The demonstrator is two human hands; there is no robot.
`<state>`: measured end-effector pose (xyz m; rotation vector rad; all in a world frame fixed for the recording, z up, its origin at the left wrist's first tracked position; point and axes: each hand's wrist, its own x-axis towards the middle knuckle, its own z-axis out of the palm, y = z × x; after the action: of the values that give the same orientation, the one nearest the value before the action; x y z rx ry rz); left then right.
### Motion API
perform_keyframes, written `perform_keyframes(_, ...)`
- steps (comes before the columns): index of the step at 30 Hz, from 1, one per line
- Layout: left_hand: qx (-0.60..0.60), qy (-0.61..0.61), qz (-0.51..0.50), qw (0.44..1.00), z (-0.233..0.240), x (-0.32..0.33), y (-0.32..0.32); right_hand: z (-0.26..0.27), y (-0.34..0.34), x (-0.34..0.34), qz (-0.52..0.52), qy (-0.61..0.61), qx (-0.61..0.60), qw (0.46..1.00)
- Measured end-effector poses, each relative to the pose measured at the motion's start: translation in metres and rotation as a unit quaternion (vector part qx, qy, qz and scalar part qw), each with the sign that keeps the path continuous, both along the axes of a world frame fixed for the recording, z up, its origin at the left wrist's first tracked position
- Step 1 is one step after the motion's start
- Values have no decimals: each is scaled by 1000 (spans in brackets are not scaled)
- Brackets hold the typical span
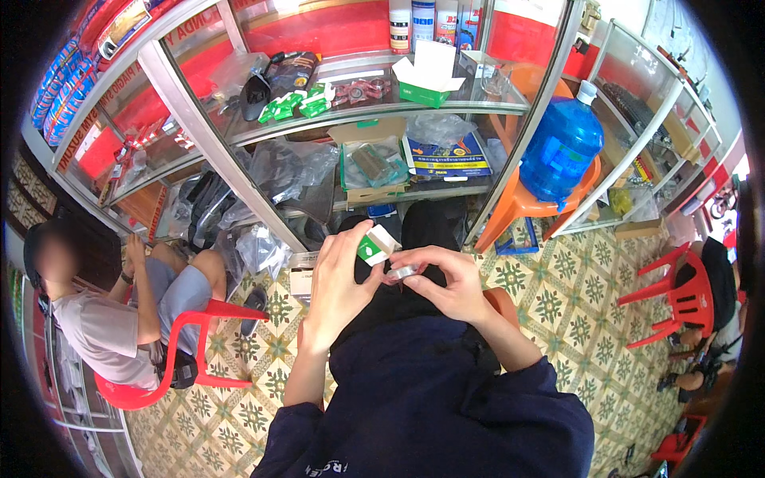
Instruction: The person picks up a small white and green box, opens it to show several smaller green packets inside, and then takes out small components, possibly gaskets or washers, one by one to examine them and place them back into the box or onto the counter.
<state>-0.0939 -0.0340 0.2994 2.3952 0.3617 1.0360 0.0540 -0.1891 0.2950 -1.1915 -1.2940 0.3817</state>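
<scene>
My left hand [340, 290] grips a small green-and-white cardboard box [374, 247] above my lap, its open end tilted toward my right hand. My right hand [451, 284] pinches a ring-shaped metal part [401, 272], apparently a bearing, in clear wrapping with reddish marks. The part is close below the box's open end; whether the two touch cannot be told. On the glass shelf ahead lie several small green-and-white boxes [294, 104]. Beside them are wrapped ring-shaped parts [360, 91] with red packaging. A larger green-and-white carton [425, 94] stands with its flaps up.
A glass display cabinet [382, 113] stands before me, with spray cans [423, 27] on top. On an orange chair [508, 206] at the right rests a blue water jug [560, 149]. At the left a person [101, 334] sits on a red plastic chair [173, 352]. Another red chair [681, 296] is far right.
</scene>
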Motion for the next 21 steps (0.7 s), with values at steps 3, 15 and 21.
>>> perform_keyframes(3,20,24,-8,999,6,0,-7,-8,9,-4,-62,-69,48,995)
perform_keyframes(15,25,-6,-11,1000,2,1,-7,-23,9,0,-128,74,3,989)
perform_keyframes(21,35,-2,-23,999,1,1,-10,-17,11,6,-156,-32,31,987)
